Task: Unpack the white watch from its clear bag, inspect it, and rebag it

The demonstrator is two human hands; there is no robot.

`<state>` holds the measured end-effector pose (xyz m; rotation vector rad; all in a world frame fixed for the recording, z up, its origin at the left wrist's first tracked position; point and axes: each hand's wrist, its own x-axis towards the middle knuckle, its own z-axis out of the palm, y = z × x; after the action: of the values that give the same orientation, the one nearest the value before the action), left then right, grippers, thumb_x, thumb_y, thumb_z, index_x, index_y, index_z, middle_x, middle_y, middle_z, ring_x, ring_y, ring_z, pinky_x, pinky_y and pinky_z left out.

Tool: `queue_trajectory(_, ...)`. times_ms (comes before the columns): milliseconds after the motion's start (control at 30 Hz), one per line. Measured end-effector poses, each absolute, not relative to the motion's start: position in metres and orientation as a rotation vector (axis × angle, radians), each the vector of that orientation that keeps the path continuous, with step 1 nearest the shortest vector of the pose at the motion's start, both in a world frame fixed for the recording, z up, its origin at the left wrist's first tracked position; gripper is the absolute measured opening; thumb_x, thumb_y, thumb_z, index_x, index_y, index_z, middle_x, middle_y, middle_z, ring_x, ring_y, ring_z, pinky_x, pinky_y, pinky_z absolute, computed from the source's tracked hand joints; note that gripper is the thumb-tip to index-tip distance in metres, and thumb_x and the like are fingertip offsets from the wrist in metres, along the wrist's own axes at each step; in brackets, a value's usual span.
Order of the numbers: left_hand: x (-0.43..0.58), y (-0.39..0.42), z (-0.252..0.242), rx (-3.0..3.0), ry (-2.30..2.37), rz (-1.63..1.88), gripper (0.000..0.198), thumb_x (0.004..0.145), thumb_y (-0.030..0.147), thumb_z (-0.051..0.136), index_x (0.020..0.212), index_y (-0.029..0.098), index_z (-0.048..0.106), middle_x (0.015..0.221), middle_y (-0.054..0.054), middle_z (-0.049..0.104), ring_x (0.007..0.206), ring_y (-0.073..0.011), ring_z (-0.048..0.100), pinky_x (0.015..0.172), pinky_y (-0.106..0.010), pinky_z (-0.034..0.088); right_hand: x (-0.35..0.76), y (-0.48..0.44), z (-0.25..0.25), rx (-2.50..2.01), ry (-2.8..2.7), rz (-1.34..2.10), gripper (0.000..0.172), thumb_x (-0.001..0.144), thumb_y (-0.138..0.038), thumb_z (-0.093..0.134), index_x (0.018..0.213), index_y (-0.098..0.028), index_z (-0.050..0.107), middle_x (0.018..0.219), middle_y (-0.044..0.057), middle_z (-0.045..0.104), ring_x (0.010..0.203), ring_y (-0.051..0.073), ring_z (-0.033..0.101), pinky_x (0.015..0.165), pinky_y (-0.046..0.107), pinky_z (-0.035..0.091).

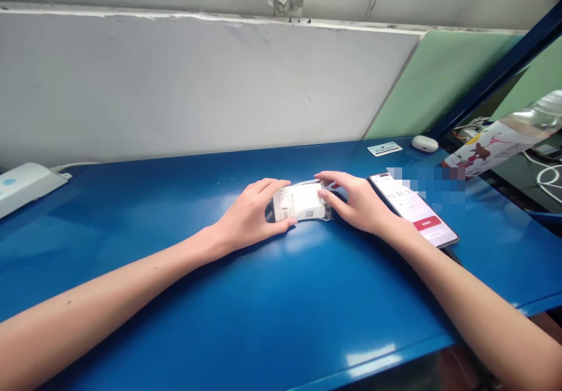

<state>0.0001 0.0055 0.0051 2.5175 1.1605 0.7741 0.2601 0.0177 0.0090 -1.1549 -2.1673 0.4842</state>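
A small white box (300,202) in a clear plastic wrapper, printed with text and a square code, lies on the blue table (246,315) between my hands. My left hand (258,211) is curved round its left end, thumb along the near edge and fingers along the far edge. From the other side, my right hand (351,199) pinches the right end of the wrapper, with the thumb on top near the box. The underside of the box is hidden.
Right of my right hand lies a phone (417,209) with a timer on its screen. Behind it are a card (384,148) and a white earbud case (424,143). A bottle (500,139) leans at the right; a white device (28,186) sits at the far left.
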Motion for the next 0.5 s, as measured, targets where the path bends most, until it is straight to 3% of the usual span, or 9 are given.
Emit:
queue_trajectory(100,0.0,0.006,0.005,2.518,1.157,0.748,0.054,0.081,0.043,0.071,0.128,0.019,0.057,0.125,-0.012,0.065,0.119,-0.032,0.059,0.102,-0.047,0.05,0.269,0.017,0.016,-1.143,-2.393,0.352,0.053,0.093,-0.048,0.057,0.139,-0.021,0.054,0.15,0.016,0.05,0.138,0.034,0.047,0.111,0.056,0.042)
queue_trajectory(200,0.0,0.008,0.002,2.539,1.175,0.674,0.057,0.082,0.049,0.068,0.128,0.017,0.059,0.131,-0.015,0.062,0.132,-0.0376,0.049,0.108,-0.054,0.043,0.277,0.019,0.018,-1.16,-2.53,0.395,0.072,0.087,-0.059,0.062,0.146,-0.021,0.049,0.16,0.017,0.035,0.146,0.037,0.034,0.114,0.058,0.038)
queue_trajectory(300,-0.001,0.008,0.0,2.559,1.216,0.576,0.064,0.085,0.054,0.064,0.132,0.012,0.058,0.139,-0.02,0.056,0.14,-0.041,0.039,0.112,-0.059,0.037,0.281,0.022,0.014,-1.194,-2.596,0.424,0.078,0.086,-0.064,0.06,0.148,-0.019,0.048,0.162,0.018,0.03,0.149,0.038,0.028,0.116,0.059,0.034)
queue_trajectory(500,-0.001,0.008,-0.002,2.576,1.242,0.576,0.069,0.084,0.056,0.064,0.133,0.007,0.057,0.141,-0.023,0.054,0.141,-0.0412,0.038,0.114,-0.058,0.036,0.279,0.024,0.009,-1.187,-2.592,0.465,0.081,0.085,-0.064,0.061,0.15,-0.02,0.044,0.163,0.016,0.03,0.15,0.038,0.024,0.117,0.061,0.031)
